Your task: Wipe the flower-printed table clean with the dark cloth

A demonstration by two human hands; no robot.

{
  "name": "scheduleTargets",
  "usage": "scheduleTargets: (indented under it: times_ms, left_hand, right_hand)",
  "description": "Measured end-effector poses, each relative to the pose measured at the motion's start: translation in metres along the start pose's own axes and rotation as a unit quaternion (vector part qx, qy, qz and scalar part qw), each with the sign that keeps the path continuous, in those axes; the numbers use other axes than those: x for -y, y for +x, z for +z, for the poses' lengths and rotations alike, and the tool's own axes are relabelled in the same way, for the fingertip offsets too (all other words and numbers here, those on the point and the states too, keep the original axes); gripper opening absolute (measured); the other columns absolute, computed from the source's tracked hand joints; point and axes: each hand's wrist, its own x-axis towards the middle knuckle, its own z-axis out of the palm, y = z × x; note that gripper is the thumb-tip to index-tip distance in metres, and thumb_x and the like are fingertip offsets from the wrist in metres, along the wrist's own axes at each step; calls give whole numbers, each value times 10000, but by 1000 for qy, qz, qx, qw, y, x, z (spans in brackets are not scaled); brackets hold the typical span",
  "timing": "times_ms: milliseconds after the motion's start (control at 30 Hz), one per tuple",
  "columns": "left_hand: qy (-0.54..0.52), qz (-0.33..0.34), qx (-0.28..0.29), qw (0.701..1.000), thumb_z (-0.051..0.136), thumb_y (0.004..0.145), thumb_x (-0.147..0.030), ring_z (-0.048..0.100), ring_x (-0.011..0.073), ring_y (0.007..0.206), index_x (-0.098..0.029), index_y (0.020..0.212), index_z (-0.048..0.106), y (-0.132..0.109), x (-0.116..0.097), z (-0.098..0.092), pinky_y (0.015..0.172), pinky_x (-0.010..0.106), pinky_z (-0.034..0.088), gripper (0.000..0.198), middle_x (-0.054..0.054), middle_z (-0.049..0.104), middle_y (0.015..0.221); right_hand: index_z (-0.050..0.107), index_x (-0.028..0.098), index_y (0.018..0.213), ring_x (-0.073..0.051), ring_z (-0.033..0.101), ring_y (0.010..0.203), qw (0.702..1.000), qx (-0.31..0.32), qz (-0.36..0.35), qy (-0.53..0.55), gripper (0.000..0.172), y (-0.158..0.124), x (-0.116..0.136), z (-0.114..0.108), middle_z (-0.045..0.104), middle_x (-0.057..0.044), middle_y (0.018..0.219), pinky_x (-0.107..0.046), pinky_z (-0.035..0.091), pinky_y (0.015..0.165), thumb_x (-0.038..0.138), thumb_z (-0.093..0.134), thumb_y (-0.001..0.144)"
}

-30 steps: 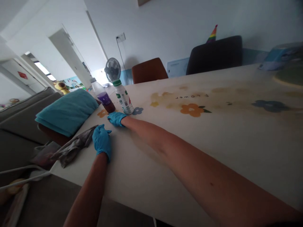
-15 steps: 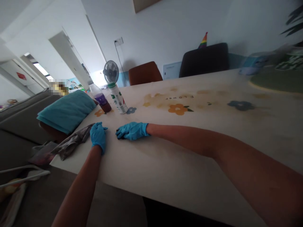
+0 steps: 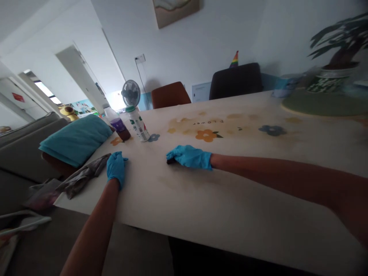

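Note:
My right hand (image 3: 188,156), in a blue rubber glove, is closed over a small dark block (image 3: 171,161). Most of that block is hidden under the fingers; it is pressed to the white tabletop (image 3: 178,207). On the left part of the table rests my left hand (image 3: 116,168), gloved too, with its fingers curled in; whether they hold anything is hidden. A crumpled grey cloth (image 3: 83,178) lies along the table's left edge, its far end touching or just beside my left hand. Behind the hands stand a white bottle with a green cap (image 3: 138,124) and a purple-labelled bottle (image 3: 117,124).
Beyond the bottles is a small round fan (image 3: 131,93). A teal folded cloth (image 3: 77,138) covers something at the left end. Brown and dark chairs (image 3: 235,81) line the far side. A potted plant (image 3: 330,76) stands on a green mat (image 3: 322,102) at the far right.
My right hand has slid to the right across the tabletop with the dark block under it. My left hand stays beside the grey cloth. The view has shifted slightly right and up.

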Motion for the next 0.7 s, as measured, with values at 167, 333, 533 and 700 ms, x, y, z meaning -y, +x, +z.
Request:
scheduleTargets:
  times_ms: [167,333,533,700]
  left_hand:
    - [0,19,6,1000,523,851,-273,571,191,618,-225,819,638,7,7,1,645,315,481,129,10,668,687]
    - [-16,28,1,999,511,849,-281,557,170,604,-221,781,623,13,13,1,618,288,467,143,15,674,694]
    - [-39,15,18,999,524,785,-290,607,181,648,-205,845,653,16,14,-1,613,286,482,165,34,690,735]
    - [-43,21,-1,999,520,747,-294,601,187,636,-200,871,677,17,17,0,610,295,488,221,19,668,692]
  right_hand:
    - [834,235,1294,-242,741,1316,999,-31,-22,-31,415,92,4,20,785,-53,1420,-385,542,1181,65,629,976]
    - [771,102,1365,-224,708,1343,996,23,-35,-83,355,172,10,47,735,-132,1489,-316,479,1192,100,612,1047]
    - [783,109,1329,-220,663,1400,993,72,-52,-82,348,189,11,58,711,-97,1521,-338,414,1256,70,640,1014]
    - [819,149,1310,-213,687,1378,993,87,-51,-68,378,136,-2,35,745,-90,1475,-303,442,1236,72,652,980]
